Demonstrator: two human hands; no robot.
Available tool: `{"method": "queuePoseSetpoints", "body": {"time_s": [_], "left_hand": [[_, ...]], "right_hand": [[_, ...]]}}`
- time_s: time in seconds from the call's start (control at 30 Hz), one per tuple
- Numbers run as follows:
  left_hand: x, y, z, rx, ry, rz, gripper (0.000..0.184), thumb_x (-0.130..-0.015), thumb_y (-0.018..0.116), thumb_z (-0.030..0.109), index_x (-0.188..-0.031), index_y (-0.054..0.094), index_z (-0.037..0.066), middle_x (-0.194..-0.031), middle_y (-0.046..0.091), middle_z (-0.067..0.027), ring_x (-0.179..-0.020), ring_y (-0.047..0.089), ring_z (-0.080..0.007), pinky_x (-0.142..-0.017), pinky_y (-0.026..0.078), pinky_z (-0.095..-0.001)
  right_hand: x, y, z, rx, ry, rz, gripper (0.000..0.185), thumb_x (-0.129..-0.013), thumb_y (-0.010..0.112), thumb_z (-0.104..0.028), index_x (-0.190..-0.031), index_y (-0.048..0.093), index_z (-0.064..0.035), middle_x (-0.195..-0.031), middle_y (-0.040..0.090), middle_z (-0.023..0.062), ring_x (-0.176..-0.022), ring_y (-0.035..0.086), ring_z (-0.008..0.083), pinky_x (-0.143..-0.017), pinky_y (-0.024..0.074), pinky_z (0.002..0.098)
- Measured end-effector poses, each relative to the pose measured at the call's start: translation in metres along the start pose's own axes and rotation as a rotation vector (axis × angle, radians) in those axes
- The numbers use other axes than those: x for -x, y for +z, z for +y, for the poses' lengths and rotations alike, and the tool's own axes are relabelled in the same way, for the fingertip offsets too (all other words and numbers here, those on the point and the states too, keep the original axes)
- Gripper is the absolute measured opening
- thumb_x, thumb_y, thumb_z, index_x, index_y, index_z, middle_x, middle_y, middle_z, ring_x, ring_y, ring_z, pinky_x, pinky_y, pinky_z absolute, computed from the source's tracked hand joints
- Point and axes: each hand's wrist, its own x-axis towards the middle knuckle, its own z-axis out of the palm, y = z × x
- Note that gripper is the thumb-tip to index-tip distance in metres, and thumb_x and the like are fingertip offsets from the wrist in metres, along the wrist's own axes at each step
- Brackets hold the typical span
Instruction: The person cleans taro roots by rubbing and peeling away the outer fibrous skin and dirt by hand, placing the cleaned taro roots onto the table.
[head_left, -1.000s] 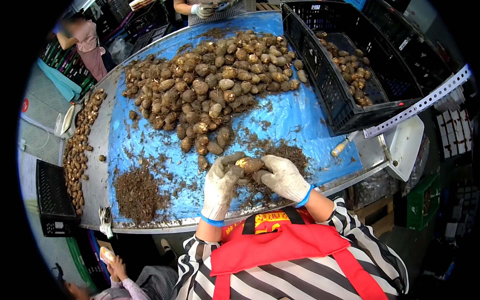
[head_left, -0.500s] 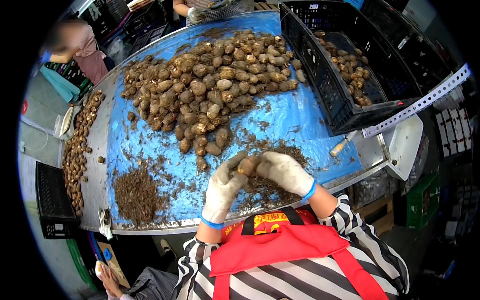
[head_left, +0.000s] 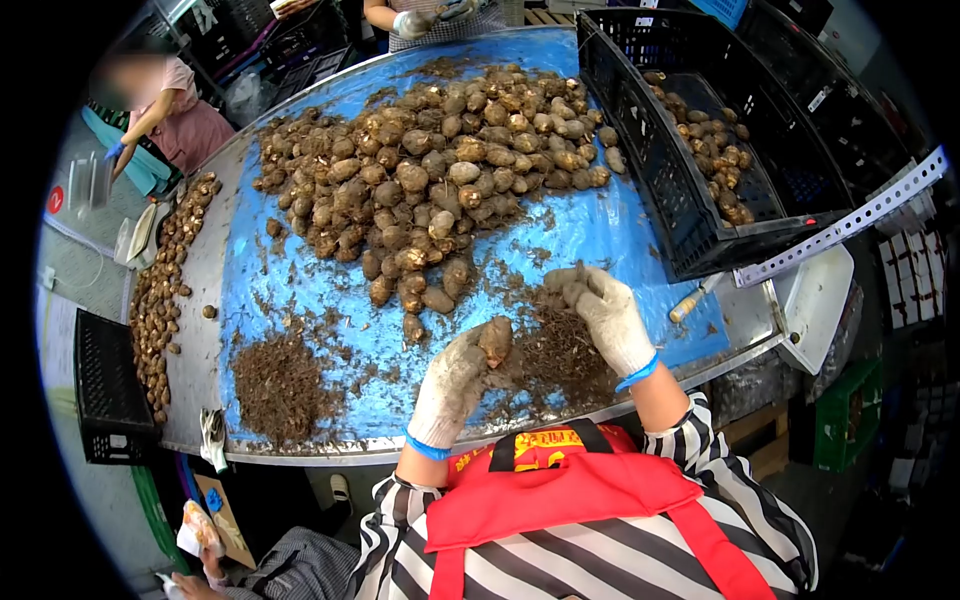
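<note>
My left hand [head_left: 447, 392], in a dirt-stained white work glove with a blue band at the wrist, is closed around a small brown taro [head_left: 495, 341]. To the right, my gloved right hand [head_left: 606, 318] is apart from that taro. Its soiled fingers are curled together over the debris, and whatever lies between them is hidden. Below it lies a heap of loose root fibres [head_left: 550, 355] on the blue sheet [head_left: 625, 235]. A large pile of hairy taros [head_left: 410, 180] covers the sheet beyond both hands.
A black crate [head_left: 650, 165] with some taros stands at right. Near it lies a wooden-handled tool [head_left: 690, 302]. Another fibre heap [head_left: 285, 390], a loose glove [head_left: 213, 438] and a row of small taros [head_left: 160, 300] are at left. Other people work around the table.
My hands have moved apart: the right has left the taro and shifted right and up, while the left keeps hold of it. The view has shifted slightly.
</note>
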Motion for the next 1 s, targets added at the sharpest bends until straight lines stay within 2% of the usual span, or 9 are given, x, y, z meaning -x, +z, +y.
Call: {"method": "queuePoseSetpoints", "body": {"time_s": [0.1, 0.23, 0.33, 0.43, 0.7, 0.8, 0.87, 0.97, 1.0], "left_hand": [[-0.002, -0.002, -0.001, 0.061, 0.009, -0.042, 0.069, -0.091, 0.073, 0.029, -0.141, 0.045, -0.009, -0.127, 0.061, -0.0163, -0.114, 0.064, -0.0276, -0.098, 0.054, -0.0404], [0.000, 0.004, 0.003, 0.044, -0.015, -0.022, 0.065, -0.095, 0.069, 0.028, -0.141, 0.045, -0.010, -0.130, 0.061, -0.0166, -0.110, 0.065, -0.0250, -0.091, 0.056, -0.0370], [0.002, -0.007, -0.008, -0.049, -0.079, 0.065, 0.053, -0.096, 0.068, 0.024, -0.136, 0.052, -0.008, -0.124, 0.064, -0.0144, -0.108, 0.065, -0.0233, -0.087, 0.056, -0.0350], [0.002, -0.017, -0.020, -0.146, -0.094, 0.111, 0.050, -0.097, 0.067, 0.024, -0.134, 0.053, -0.006, -0.116, 0.067, -0.0133, -0.101, 0.066, -0.0221, -0.083, 0.056, -0.0333], [0.001, 0.000, -0.003, -0.038, -0.071, 0.004, 0.071, -0.095, 0.067, 0.038, -0.146, 0.043, -0.006, -0.117, 0.066, -0.0181, -0.096, 0.067, -0.0250, -0.078, 0.057, -0.0359], [-0.001, -0.003, -0.004, 0.069, -0.108, -0.062, 0.073, -0.095, 0.068, 0.037, -0.148, 0.040, -0.006, -0.125, 0.064, -0.0187, -0.100, 0.067, -0.0268, -0.078, 0.057, -0.0372], [-0.002, 0.008, -0.002, 0.100, -0.080, -0.037, 0.074, -0.095, 0.068, 0.035, -0.149, 0.039, -0.006, -0.130, 0.061, -0.0185, -0.103, 0.067, -0.0282, -0.080, 0.057, -0.0385], [-0.004, -0.006, -0.008, 0.153, -0.084, -0.058, 0.075, -0.094, 0.069, 0.033, -0.149, 0.038, -0.005, -0.134, 0.058, -0.0179, -0.106, 0.066, -0.0298, -0.084, 0.058, -0.0407], [-0.005, -0.008, -0.008, 0.172, -0.092, -0.074, 0.075, -0.094, 0.070, 0.033, -0.149, 0.037, -0.005, -0.136, 0.058, -0.0177, -0.106, 0.066, -0.0302, -0.085, 0.058, -0.0415]], "right_hand": [[0.010, 0.014, -0.018, 0.179, 0.130, -0.068, 0.036, -0.093, 0.063, -0.005, -0.129, 0.061, 0.0013, -0.112, 0.069, 0.0099, -0.098, 0.062, 0.0147, -0.091, 0.0524, 0.0268], [0.016, 0.029, -0.023, 0.587, -0.252, -0.258, 0.060, -0.079, 0.076, -0.007, -0.136, 0.058, -0.0049, -0.133, 0.059, 0.0157, -0.126, 0.057, 0.0316, -0.109, 0.0468, 0.0415], [0.008, 0.031, -0.002, 0.816, -0.781, -0.251, 0.037, -0.071, 0.073, -0.006, -0.108, 0.070, -0.0031, -0.119, 0.066, 0.0147, -0.116, 0.062, 0.0334, -0.097, 0.0514, 0.0425], [0.007, 0.037, 0.008, 0.765, -0.835, -0.180, 0.029, -0.073, 0.067, 0.001, -0.101, 0.073, -0.0046, -0.109, 0.070, 0.0138, -0.105, 0.066, 0.0344, -0.091, 0.0528, 0.0406], [-0.008, -0.008, 0.003, 0.657, -0.160, -0.009, 0.015, -0.092, 0.055, -0.007, -0.095, 0.068, -0.0017, -0.097, 0.070, 0.0145, -0.087, 0.067, 0.0313, -0.083, 0.0564, 0.0404], [-0.011, -0.004, 0.038, -0.618, 0.285, -0.115, 0.016, -0.091, 0.060, -0.012, -0.099, 0.066, 0.0006, -0.102, 0.070, 0.0169, -0.089, 0.067, 0.0311, -0.086, 0.0552, 0.0401], [0.007, 0.009, -0.006, 0.576, -0.043, -0.329, 0.022, -0.087, 0.068, -0.016, -0.099, 0.065, 0.0022, -0.103, 0.069, 0.0168, -0.093, 0.067, 0.0313, -0.087, 0.0546, 0.0371], [0.001, 0.013, -0.001, 0.877, -0.182, -0.514, 0.020, -0.087, 0.068, -0.011, -0.100, 0.068, 0.0034, -0.105, 0.071, 0.0142, -0.099, 0.069, 0.0271, -0.091, 0.0549, 0.0341], [0.002, 0.013, 0.008, 0.540, -0.115, -0.434, 0.017, -0.088, 0.066, -0.009, -0.101, 0.069, 0.0028, -0.106, 0.072, 0.0134, -0.099, 0.069, 0.0253, -0.091, 0.0551, 0.0332]]}}
